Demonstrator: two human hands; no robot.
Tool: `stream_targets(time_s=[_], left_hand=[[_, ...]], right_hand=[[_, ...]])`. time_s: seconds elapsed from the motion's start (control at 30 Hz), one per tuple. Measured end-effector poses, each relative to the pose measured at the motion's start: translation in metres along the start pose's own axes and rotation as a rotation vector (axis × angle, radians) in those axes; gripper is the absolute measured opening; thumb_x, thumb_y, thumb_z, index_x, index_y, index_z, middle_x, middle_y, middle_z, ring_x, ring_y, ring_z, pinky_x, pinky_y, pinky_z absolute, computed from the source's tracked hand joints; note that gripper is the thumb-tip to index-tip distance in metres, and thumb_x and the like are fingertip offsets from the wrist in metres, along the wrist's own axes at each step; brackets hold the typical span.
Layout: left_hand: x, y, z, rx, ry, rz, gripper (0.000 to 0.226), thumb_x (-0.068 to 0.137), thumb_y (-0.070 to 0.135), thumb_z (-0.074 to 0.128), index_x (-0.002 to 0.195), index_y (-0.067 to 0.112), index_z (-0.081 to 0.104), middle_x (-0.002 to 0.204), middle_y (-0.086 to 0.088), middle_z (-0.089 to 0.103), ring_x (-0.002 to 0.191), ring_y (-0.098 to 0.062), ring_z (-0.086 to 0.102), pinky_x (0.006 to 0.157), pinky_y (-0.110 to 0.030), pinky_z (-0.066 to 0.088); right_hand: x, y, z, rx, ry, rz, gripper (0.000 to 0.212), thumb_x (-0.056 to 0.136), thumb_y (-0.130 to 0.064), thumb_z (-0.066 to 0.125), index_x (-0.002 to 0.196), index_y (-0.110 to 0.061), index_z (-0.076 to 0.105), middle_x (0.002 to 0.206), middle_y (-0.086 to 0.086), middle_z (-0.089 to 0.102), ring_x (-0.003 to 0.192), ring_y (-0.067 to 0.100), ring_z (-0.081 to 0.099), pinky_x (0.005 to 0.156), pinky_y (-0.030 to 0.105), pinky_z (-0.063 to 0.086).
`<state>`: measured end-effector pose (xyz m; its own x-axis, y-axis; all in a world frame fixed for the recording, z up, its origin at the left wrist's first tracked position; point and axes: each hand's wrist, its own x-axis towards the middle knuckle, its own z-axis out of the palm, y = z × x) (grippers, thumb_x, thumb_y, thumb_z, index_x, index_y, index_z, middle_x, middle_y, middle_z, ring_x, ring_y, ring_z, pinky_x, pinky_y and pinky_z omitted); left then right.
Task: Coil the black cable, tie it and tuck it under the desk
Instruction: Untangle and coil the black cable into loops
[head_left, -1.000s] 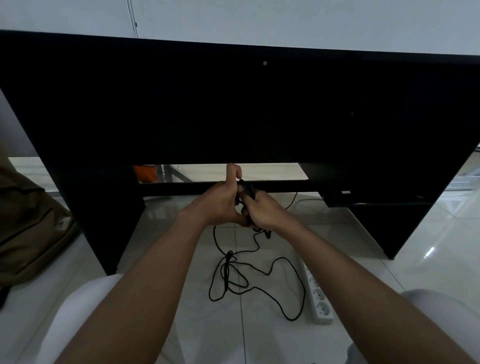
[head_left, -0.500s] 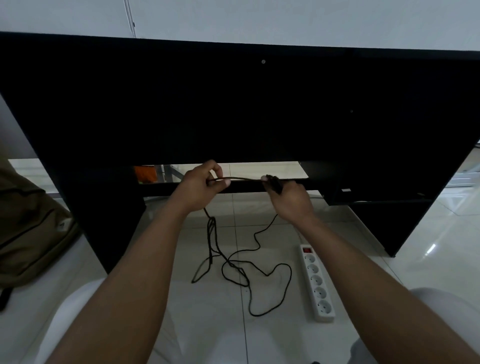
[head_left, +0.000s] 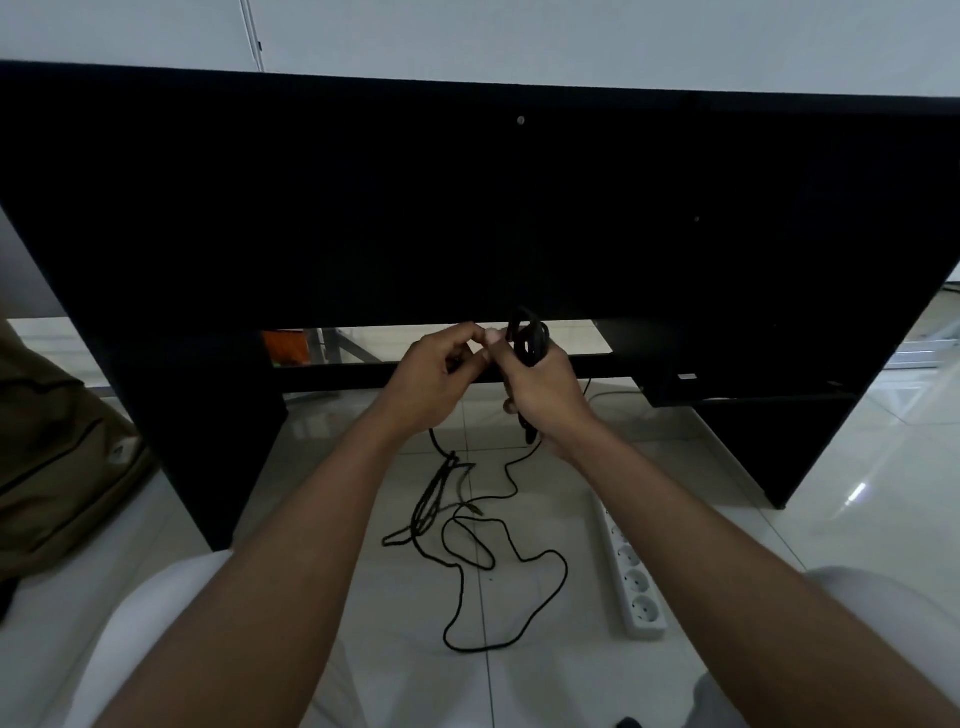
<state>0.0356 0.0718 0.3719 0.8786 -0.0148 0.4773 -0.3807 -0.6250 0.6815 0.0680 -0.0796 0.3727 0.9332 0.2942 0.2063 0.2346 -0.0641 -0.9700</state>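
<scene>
The black cable (head_left: 470, 551) lies in loose tangled loops on the white tile floor below my hands. My right hand (head_left: 540, 387) is shut on a small coiled bundle of the cable, with loops sticking up above the fist. My left hand (head_left: 434, 376) pinches a strand of the same cable right beside the right hand, fingertips touching. The cable hangs from both hands down to the floor. The black desk (head_left: 467, 218) stands right in front of me, its dark top filling the upper view.
A white power strip (head_left: 631, 566) lies on the floor to the right of the cable. A brown bag (head_left: 57, 457) leans at the left. A black crossbar (head_left: 343, 371) runs under the desk behind my hands. My knees in white show at the bottom.
My hands had spread apart with a stretch of cable between them, then came back together. More loops sit in my right hand, and the floor tangle has shifted.
</scene>
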Motion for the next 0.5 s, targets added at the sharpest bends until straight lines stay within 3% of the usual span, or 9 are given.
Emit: stream_targets(time_s=[0.07, 0.13, 0.17, 0.23, 0.27, 0.37, 0.5], left_hand=[[0.000, 0.001, 0.000, -0.042, -0.019, -0.013, 0.020, 0.100, 0.039, 0.056, 0.104, 0.022, 0.064, 0.075, -0.017, 0.065, 0.073, -0.040, 0.061, 0.069, -0.052, 0.051], [0.000, 0.003, -0.001, -0.094, -0.052, -0.027, 0.021, 0.099, 0.039, 0.056, 0.101, 0.019, 0.064, 0.083, -0.010, 0.072, 0.082, -0.032, 0.070, 0.079, -0.053, 0.057], [0.000, 0.003, -0.001, -0.125, -0.063, -0.035, 0.020, 0.100, 0.035, 0.057, 0.099, 0.016, 0.063, 0.084, -0.003, 0.074, 0.082, -0.021, 0.072, 0.079, -0.044, 0.059], [-0.001, 0.009, 0.001, -0.176, -0.085, -0.085, 0.020, 0.102, 0.027, 0.056, 0.094, 0.009, 0.061, 0.069, 0.013, 0.070, 0.063, 0.001, 0.064, 0.062, -0.019, 0.051], [-0.002, 0.012, 0.003, -0.194, -0.094, -0.125, 0.023, 0.102, 0.029, 0.055, 0.090, 0.010, 0.059, 0.060, 0.015, 0.063, 0.054, 0.001, 0.055, 0.057, -0.017, 0.045], [-0.003, 0.008, 0.006, -0.227, -0.162, -0.223, 0.039, 0.103, 0.043, 0.049, 0.080, 0.012, 0.055, 0.057, 0.010, 0.046, 0.051, -0.009, 0.044, 0.057, -0.031, 0.044], [-0.004, -0.002, -0.001, -0.163, -0.248, -0.313, 0.046, 0.100, 0.051, 0.048, 0.075, 0.014, 0.056, 0.061, 0.006, 0.045, 0.054, -0.007, 0.048, 0.067, -0.035, 0.058]], right_hand=[[-0.002, -0.001, 0.002, 0.019, 0.033, -0.015, 0.031, 0.097, -0.045, 0.062, 0.110, -0.017, 0.063, 0.068, -0.002, 0.058, 0.064, 0.020, 0.053, 0.056, 0.031, 0.047], [-0.003, -0.002, 0.003, 0.037, 0.046, -0.013, 0.032, 0.097, -0.047, 0.061, 0.105, -0.016, 0.064, 0.071, 0.005, 0.057, 0.063, 0.021, 0.051, 0.054, 0.031, 0.045], [-0.003, -0.003, 0.003, 0.045, 0.054, 0.001, 0.033, 0.097, -0.048, 0.060, 0.099, -0.016, 0.064, 0.069, 0.005, 0.054, 0.060, 0.019, 0.049, 0.054, 0.032, 0.044], [-0.002, -0.003, 0.003, 0.040, 0.070, 0.015, 0.040, 0.098, -0.053, 0.055, 0.084, -0.016, 0.060, 0.061, 0.001, 0.048, 0.054, 0.014, 0.045, 0.054, 0.031, 0.041], [-0.001, -0.004, 0.003, 0.034, 0.081, 0.020, 0.044, 0.099, -0.056, 0.051, 0.079, -0.016, 0.057, 0.058, -0.002, 0.045, 0.051, 0.012, 0.044, 0.054, 0.029, 0.039], [0.001, -0.007, 0.003, 0.084, 0.146, 0.058, 0.051, 0.099, -0.062, 0.043, 0.077, -0.016, 0.052, 0.055, -0.003, 0.044, 0.049, 0.010, 0.042, 0.052, 0.028, 0.037], [0.006, -0.015, -0.006, 0.347, 0.257, 0.086, 0.050, 0.098, -0.057, 0.051, 0.063, -0.022, 0.048, 0.051, -0.010, 0.049, 0.055, 0.012, 0.045, 0.061, 0.034, 0.039]])
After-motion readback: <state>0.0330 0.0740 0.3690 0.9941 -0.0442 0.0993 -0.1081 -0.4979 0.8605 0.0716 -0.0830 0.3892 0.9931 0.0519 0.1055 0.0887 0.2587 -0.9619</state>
